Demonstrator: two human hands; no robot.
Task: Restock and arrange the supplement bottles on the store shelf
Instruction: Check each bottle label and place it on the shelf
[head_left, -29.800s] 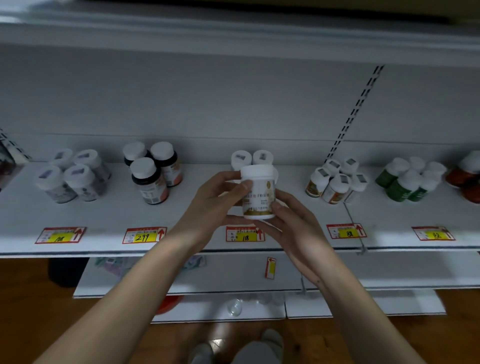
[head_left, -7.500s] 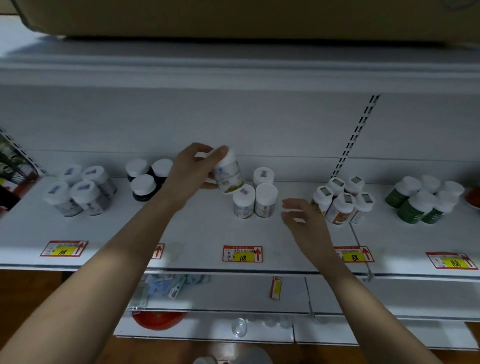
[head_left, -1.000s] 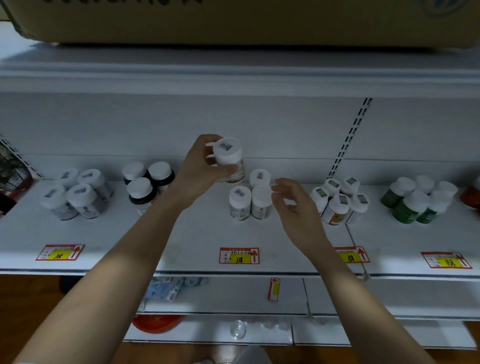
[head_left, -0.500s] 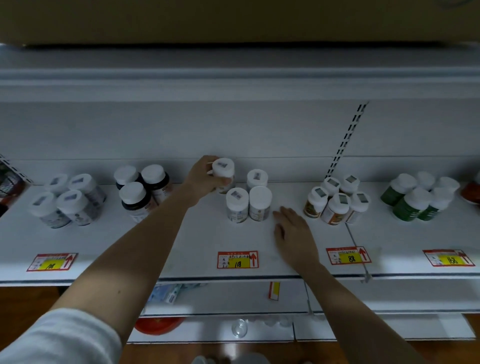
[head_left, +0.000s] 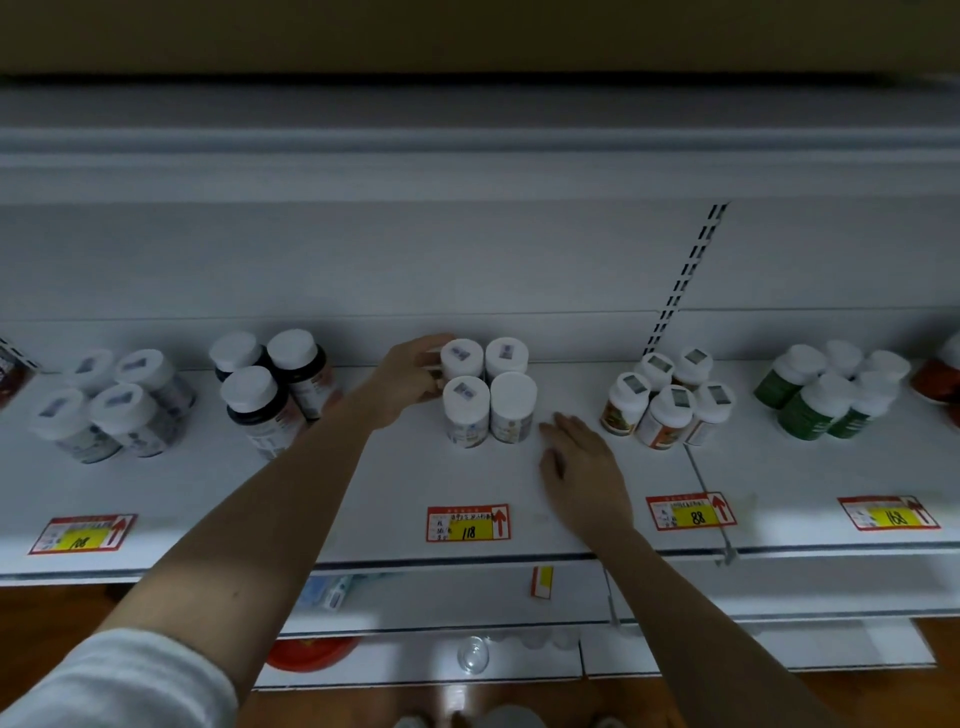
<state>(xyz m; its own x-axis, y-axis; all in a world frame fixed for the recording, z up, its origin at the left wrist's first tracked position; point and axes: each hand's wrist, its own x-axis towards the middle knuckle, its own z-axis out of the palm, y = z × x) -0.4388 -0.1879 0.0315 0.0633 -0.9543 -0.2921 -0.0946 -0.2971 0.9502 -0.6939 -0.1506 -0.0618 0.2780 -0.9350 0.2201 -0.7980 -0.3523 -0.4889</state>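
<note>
Several white supplement bottles stand in a tight square block at the middle of the white shelf (head_left: 395, 499). My left hand (head_left: 410, 379) curls round the back-left bottle (head_left: 460, 356) of that block, which stands upright on the shelf. The front-left bottle (head_left: 466, 410) and front-right bottle (head_left: 512, 408) stand just in front of it. My right hand (head_left: 579, 457) rests flat on the shelf, fingers straight, just right of the front-right bottle and holding nothing.
Dark bottles (head_left: 270, 384) stand to the left, grey-labelled ones (head_left: 111, 402) further left. Orange-labelled bottles (head_left: 670, 400) and green bottles (head_left: 826, 389) stand to the right. Price tags such as the one marked 118 (head_left: 467, 522) line the front edge. Lower shelves lie below.
My left hand brought the raised bottle down into the back-left spot of the block. My right hand dropped from mid-air onto the shelf beside the front bottles.
</note>
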